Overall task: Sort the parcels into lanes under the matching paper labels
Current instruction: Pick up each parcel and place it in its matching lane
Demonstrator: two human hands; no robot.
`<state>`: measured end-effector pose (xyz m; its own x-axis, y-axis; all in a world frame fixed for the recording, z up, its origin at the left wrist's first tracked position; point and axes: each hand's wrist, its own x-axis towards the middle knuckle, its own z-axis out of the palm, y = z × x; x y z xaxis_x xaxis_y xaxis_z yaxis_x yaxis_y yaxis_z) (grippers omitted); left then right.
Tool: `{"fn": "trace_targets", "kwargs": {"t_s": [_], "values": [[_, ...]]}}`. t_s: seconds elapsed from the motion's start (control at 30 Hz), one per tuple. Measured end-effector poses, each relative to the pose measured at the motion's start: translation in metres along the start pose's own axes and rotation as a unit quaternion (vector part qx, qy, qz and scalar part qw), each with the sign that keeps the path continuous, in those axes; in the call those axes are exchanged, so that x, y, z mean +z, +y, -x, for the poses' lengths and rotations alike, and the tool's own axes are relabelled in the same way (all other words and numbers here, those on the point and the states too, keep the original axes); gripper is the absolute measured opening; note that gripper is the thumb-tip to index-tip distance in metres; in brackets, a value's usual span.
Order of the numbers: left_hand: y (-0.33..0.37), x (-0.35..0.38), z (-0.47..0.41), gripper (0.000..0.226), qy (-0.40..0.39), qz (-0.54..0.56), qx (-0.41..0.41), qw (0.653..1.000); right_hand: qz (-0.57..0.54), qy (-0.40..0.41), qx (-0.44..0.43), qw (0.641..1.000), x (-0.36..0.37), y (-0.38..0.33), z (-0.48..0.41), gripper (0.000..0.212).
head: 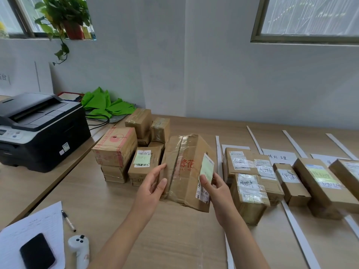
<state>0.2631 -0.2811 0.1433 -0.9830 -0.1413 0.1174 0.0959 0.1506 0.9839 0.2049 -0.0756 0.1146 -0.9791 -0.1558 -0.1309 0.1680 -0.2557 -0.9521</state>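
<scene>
We grip the taped cardboard parcel (pixel 185 171), left hand (pixel 152 186) clasping its left edge, right hand (pixel 218 191) pinching its labelled right side.

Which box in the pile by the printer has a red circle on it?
The big brown cardboard box on the pile's left, nearest the black printer: it alone bears a red disc and red-printed tape.

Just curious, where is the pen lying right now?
In the head view, the pen lies on the table at lower left. It sits beside the right edge of the paper sheet, just above the white controller.
</scene>
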Motion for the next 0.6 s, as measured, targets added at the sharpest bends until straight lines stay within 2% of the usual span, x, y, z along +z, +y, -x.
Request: {"fn": "trace_targets", "kwargs": {"t_s": [0.07,0.17,0.2,0.27,0.33,0.43,0.6], "values": [[-0.005,-0.001,-0.002,0.039,0.020,-0.013,-0.009,1.000,-0.001,0.024,-0.014,1.000,-0.001,-0.004,0.000,0.045],[-0.008,-0.005,-0.008,0.034,0.056,0.000,-0.041,0.998,-0.001,0.022,-0.032,0.999,0.000,-0.011,0.000,0.053],[-0.008,-0.006,-0.011,0.041,0.056,0.014,-0.057,0.997,-0.003,0.022,-0.036,0.999,0.002,-0.013,0.000,0.057],[-0.009,-0.008,-0.014,0.063,0.039,0.041,-0.079,0.995,-0.014,0.029,-0.039,0.999,0.007,-0.013,0.001,0.063],[-0.006,-0.008,-0.015,0.072,0.017,0.062,-0.078,0.995,-0.035,0.045,-0.048,0.997,0.011,-0.014,0.002,0.055],[0.003,-0.007,-0.012,0.072,-0.036,0.087,-0.075,0.993,-0.062,0.057,-0.061,0.995,0.015,-0.017,0.005,0.038],[0.007,-0.004,-0.003,0.072,-0.068,0.118,-0.122,0.983,-0.064,0.007,-0.070,0.995,0.016,-0.029,0.014,0.038]]}}
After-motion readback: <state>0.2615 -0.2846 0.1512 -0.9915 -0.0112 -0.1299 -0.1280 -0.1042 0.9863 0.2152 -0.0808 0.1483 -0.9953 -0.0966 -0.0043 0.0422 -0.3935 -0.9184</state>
